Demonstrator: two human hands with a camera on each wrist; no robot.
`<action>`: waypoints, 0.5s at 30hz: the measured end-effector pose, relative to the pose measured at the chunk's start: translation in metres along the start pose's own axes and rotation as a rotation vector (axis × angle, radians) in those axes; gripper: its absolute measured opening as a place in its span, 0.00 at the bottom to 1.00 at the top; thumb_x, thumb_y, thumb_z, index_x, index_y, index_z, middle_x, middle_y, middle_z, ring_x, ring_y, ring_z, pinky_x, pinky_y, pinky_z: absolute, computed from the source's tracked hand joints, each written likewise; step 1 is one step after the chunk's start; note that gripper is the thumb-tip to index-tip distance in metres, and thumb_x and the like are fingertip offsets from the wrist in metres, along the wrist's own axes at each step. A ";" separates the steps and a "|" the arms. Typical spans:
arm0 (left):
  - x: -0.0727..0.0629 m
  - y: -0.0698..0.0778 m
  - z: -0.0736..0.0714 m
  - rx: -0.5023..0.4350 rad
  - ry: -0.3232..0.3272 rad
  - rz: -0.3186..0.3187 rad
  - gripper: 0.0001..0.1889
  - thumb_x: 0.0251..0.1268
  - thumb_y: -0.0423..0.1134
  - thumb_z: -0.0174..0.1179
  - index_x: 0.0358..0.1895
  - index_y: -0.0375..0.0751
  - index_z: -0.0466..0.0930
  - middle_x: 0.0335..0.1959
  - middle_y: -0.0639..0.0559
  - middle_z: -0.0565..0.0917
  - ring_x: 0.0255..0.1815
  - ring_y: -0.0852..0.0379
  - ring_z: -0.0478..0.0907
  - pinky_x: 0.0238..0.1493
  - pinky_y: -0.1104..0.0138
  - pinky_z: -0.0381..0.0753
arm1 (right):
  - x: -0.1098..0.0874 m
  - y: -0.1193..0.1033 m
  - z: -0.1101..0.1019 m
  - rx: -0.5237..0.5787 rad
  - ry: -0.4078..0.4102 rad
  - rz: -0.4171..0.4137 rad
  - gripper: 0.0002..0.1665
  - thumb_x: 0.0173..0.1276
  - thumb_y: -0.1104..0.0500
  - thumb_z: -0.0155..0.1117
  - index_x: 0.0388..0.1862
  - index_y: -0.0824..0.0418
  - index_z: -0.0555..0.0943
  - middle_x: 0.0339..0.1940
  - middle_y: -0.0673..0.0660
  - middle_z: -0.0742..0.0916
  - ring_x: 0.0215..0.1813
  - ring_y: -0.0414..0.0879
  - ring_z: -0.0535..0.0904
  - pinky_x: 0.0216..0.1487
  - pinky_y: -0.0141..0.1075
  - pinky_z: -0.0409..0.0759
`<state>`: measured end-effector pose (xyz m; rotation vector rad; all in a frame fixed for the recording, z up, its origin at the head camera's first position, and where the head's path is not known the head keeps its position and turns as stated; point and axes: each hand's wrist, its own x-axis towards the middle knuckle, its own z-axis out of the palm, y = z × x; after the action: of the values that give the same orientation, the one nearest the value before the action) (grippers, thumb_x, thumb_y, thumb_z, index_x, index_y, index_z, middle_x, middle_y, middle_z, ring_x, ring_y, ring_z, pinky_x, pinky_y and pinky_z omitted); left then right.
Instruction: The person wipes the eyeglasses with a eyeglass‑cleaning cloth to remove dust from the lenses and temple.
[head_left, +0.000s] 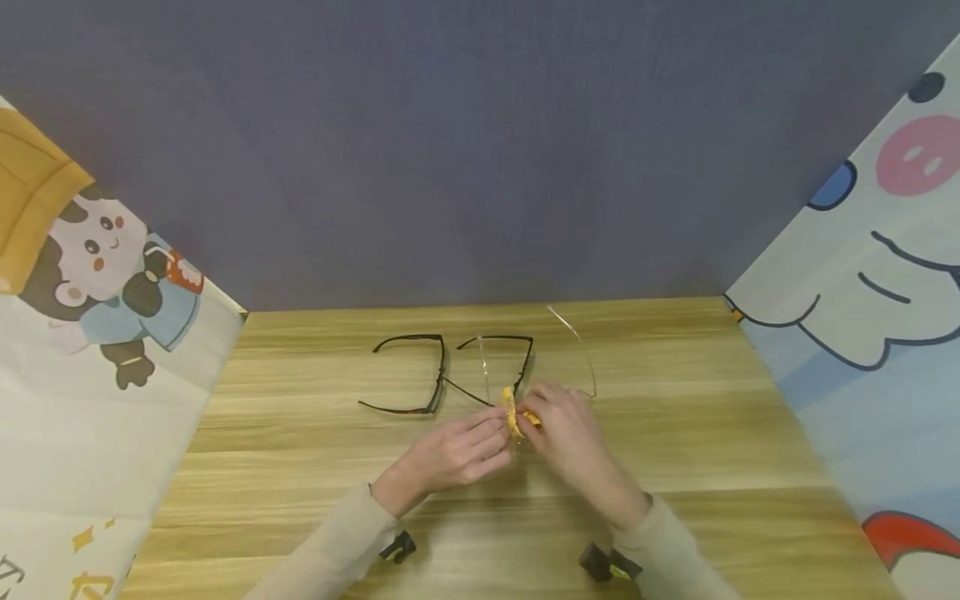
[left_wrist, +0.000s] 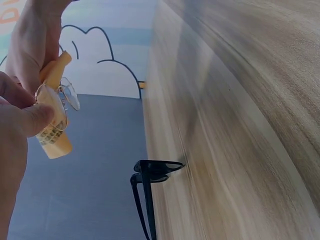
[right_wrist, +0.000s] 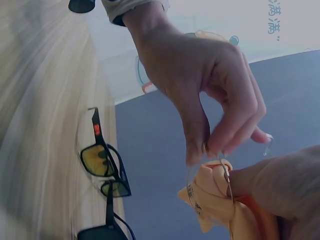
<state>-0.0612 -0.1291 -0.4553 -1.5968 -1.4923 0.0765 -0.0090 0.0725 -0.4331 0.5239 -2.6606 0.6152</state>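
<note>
A pair of thin wire-rimmed eyeglasses [left_wrist: 71, 95] is held up above the table, its temples pointing away in the head view. My left hand [head_left: 465, 446] pinches the glasses by the rim between thumb and fingers. From the other side, my right hand [head_left: 566, 425] grips a yellow cloth [head_left: 512, 412] with dark printing. The cloth lies against one lens, seen through it in the left wrist view, and is bunched between the right fingers. Part of the cloth and the frame's bridge are hidden by the hands in the head view.
On the wooden table [head_left: 300, 467], just beyond the hands, lie black-framed glasses [head_left: 438, 387] with yellow lenses and, to their right, a second black-framed pair [head_left: 525, 358]. A grey panel [head_left: 480, 167] stands behind; cartoon-printed sheets [head_left: 90, 275] flank the table.
</note>
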 end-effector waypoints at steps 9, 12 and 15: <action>0.000 0.001 -0.001 -0.001 0.005 -0.006 0.16 0.76 0.24 0.50 0.36 0.46 0.84 0.43 0.51 0.90 0.47 0.58 0.87 0.67 0.60 0.80 | -0.003 0.007 -0.003 0.005 0.002 0.022 0.05 0.60 0.64 0.77 0.32 0.58 0.88 0.31 0.49 0.84 0.33 0.43 0.76 0.35 0.35 0.66; -0.001 0.001 -0.001 -0.007 0.004 -0.004 0.17 0.76 0.23 0.48 0.36 0.47 0.84 0.42 0.51 0.90 0.47 0.58 0.87 0.66 0.60 0.81 | -0.004 0.007 -0.001 -0.007 0.017 0.013 0.06 0.59 0.64 0.79 0.32 0.58 0.87 0.31 0.49 0.84 0.32 0.43 0.76 0.34 0.34 0.68; -0.002 0.002 -0.001 -0.004 0.007 -0.004 0.18 0.76 0.23 0.47 0.36 0.47 0.84 0.43 0.51 0.90 0.48 0.57 0.87 0.65 0.60 0.81 | -0.005 0.005 0.001 -0.005 0.022 0.002 0.06 0.58 0.64 0.79 0.31 0.58 0.87 0.30 0.48 0.84 0.33 0.43 0.78 0.35 0.36 0.71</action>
<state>-0.0598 -0.1309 -0.4569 -1.5955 -1.4915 0.0657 -0.0073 0.0769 -0.4377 0.5107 -2.6418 0.6113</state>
